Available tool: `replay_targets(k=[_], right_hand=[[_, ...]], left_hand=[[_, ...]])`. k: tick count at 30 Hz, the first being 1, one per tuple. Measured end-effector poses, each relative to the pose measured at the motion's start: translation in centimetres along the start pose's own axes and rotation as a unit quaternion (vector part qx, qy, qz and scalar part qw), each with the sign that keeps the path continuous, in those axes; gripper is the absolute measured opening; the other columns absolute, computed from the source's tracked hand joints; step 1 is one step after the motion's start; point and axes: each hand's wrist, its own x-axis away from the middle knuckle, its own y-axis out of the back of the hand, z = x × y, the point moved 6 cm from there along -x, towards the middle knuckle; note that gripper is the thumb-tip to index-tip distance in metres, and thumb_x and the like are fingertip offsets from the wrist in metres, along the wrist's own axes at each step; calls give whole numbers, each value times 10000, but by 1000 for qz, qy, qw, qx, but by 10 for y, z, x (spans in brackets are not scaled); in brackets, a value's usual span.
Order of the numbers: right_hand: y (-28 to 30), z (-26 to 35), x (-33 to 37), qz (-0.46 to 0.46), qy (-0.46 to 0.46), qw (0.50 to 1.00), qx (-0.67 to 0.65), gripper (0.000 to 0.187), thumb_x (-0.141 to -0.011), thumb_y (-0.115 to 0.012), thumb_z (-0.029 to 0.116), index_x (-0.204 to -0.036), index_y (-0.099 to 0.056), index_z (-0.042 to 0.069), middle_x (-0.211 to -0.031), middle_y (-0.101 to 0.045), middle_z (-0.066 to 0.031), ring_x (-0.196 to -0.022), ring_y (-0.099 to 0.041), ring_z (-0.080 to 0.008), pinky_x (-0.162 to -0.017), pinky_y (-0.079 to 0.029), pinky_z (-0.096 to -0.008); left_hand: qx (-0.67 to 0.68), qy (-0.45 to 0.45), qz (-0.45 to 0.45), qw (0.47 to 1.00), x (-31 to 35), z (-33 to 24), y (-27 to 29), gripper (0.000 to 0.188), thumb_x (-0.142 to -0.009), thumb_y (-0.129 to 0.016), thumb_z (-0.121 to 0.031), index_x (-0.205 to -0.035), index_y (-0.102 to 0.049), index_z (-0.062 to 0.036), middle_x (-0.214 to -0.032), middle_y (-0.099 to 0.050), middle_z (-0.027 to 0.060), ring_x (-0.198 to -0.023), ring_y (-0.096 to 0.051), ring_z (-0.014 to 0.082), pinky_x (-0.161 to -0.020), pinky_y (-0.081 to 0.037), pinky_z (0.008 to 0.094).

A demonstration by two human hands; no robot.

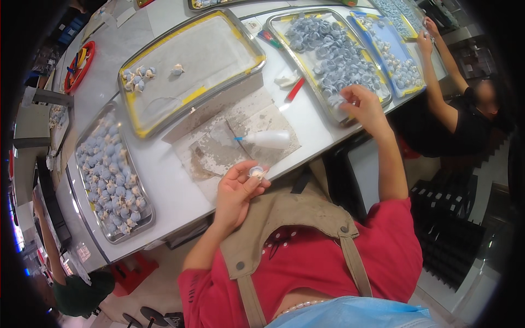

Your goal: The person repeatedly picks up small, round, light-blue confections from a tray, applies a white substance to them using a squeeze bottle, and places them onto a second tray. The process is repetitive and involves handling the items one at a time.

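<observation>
My left hand (236,194) is closed around a small round cup-like piece (256,173) with a pale rim and a cream part inside, held near the table's front edge. Over the near end of a metal tray (313,90) my right hand (367,112) pinches a pale grey cup-shaped piece (336,101), partly blurred. Loose grey-blue shells (342,52) fill that tray. Between my hands, a white squeeze bottle (270,139) with a blue tip lies on a stained sheet of cardboard (219,150).
A lined tray (219,49) holds a few grey-and-cream pieces. Another tray (112,180), at left, is full of them. A red-handled tool (295,90) lies near the shells. A red basket (81,66) stands far left. A co-worker's hands (426,35) work at far right beside a blue tray (391,57).
</observation>
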Motion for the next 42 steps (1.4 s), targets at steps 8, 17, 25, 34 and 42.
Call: replay_targets(k=[8, 17, 25, 34, 42], right_hand=[[-31, 30, 18, 127, -14, 955, -268, 182, -817, -620, -2, -997, -596, -3, -913, -605, -21, -771, -559, -88, -676, -453, -223], [-95, 128, 50, 195, 165, 910, -326, 196, -784, -634, -8, -969, -675, 44, -958, -617, -78, -846, -598, -161, -693, -472, -257], [-111, 147, 70, 110, 331, 907, -236, 388, -648, -764, 26, -1019, -661, 75, -967, -648, -70, -904, -569, -242, -769, -473, -313], [-104, 136, 84, -46, 343, 929, -135, 362, -570, -789, 73, -905, -677, 152, -882, -645, 37, -845, -567, -180, -767, -325, -322], [-94, 151, 95, -126, 370, 919, -45, 282, -563, -785, 128, -822, -683, 177, -802, -632, 83, -758, -575, -147, -723, -246, -339]], left_hand=[[-25, -2, 1, 1000, 1, -2, -5, 383, -859, -578, -13, -1227, -479, 15, -1140, -577, 189, -898, -616, 163, -759, -523, 205], [10, 30, 47, 998, 2, 3, -7, 417, -922, -536, -275, -1237, -484, -6, -1130, -586, 115, -959, -607, 201, -864, -482, 280], [42, -24, 47, 998, 4, -1, -8, 418, -923, -534, -258, -1245, -474, 1, -1137, -567, 86, -1013, -576, 185, -912, -463, 317], [-88, -144, 12, 986, 7, -16, -18, 372, -880, -570, -16, -1237, -478, 33, -1102, -581, 93, -958, -575, 126, -852, -462, 254], [-212, -186, 25, 959, 14, -20, -16, 336, -872, -572, 20, -1203, -518, 43, -1035, -599, 57, -891, -558, 81, -769, -461, 213]])
